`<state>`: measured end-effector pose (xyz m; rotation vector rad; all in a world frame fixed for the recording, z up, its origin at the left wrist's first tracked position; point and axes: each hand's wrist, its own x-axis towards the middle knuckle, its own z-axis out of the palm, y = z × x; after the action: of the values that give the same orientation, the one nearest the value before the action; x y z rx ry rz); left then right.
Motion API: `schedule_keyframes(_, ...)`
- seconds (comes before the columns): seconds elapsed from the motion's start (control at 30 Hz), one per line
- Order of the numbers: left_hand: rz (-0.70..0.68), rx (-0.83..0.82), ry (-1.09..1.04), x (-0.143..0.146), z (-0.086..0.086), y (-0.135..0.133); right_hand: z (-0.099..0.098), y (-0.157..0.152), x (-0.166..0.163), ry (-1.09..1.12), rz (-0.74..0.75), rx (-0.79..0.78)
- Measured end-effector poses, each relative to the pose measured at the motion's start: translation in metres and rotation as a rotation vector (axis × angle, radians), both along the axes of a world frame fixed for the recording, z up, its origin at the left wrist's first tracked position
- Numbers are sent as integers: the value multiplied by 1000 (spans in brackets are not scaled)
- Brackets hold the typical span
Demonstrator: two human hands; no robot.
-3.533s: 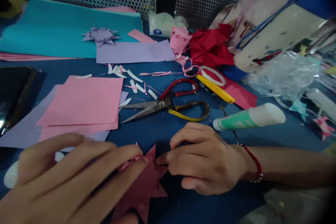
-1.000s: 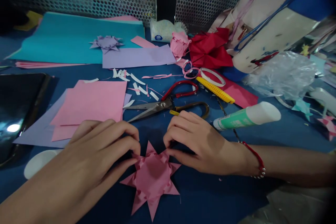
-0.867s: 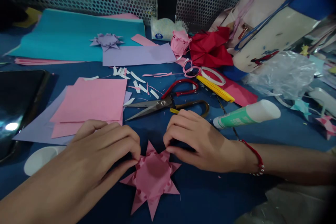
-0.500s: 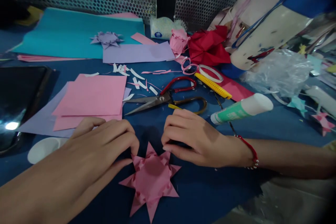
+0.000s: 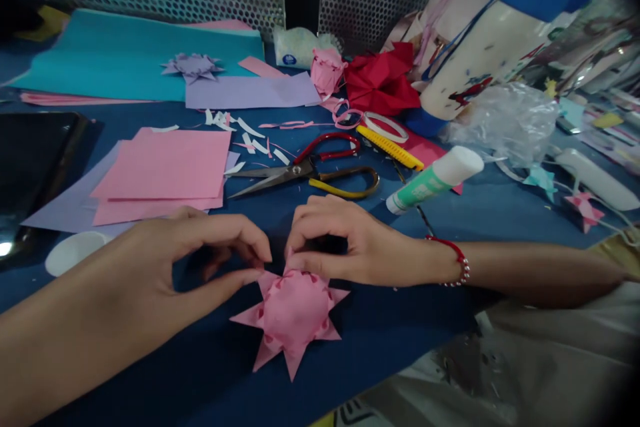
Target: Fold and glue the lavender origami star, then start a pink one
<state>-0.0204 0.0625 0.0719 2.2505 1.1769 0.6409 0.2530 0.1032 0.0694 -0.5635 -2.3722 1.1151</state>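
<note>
A pink folded paper star (image 5: 295, 310) with several sharp points lies in front of me on the dark blue table. My right hand (image 5: 345, 237), with a red beaded bracelet at the wrist, pinches the star's top point between thumb and forefinger. At the upper-left point, my left hand (image 5: 200, 253) has its thumb and forefinger closed on the tip, the other fingers curled behind. Just beyond the hands lie scissors (image 5: 300, 170) with red and yellow-brown handles, and a green and white glue stick (image 5: 433, 180) stands tilted on the right.
Pink paper squares (image 5: 160, 163) and a phone (image 5: 37, 173) lie left, near a white round lid (image 5: 75, 252). Behind are turquoise sheets (image 5: 115, 57), a purple paper star (image 5: 193, 67), a red paper flower (image 5: 383, 80), a yellow cutter (image 5: 390, 147) and a tall bottle (image 5: 480, 60).
The right hand has shifted left onto the star's top point. My left hand's fingers have arched more open behind the thumb. The star looks slightly tilted, and the whole view has shifted a little.
</note>
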Motion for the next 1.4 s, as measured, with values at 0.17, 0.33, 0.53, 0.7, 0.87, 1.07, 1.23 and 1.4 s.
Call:
schedule_keyframes(0.17,80,-249,-21,11,0,-5,-4,1,0,28,3,-41)
schedule_keyframes(0.33,171,-366,36,14,7,-10,-6,1,1,26,19,-9)
schedule_keyframes(0.53,182,-387,-5,10,-5,-6,-8,0,0,41,14,-1)
schedule_keyframes(0.7,218,-423,16,10,-5,-7,-6,0,0,32,8,-18)
schedule_keyframes(0.87,185,-417,45,8,-3,-7,-6,1,1,42,24,-21)
schedule_keyframes(1.07,222,-406,-6,19,5,-9,-8,2,1,81,52,-44)
schedule_keyframes(1.23,184,-321,-97,22,4,-7,-4,1,2,39,61,-65)
schedule_keyframes(1.4,184,-303,-104,23,4,-7,6,-8,1,-75,27,-19)
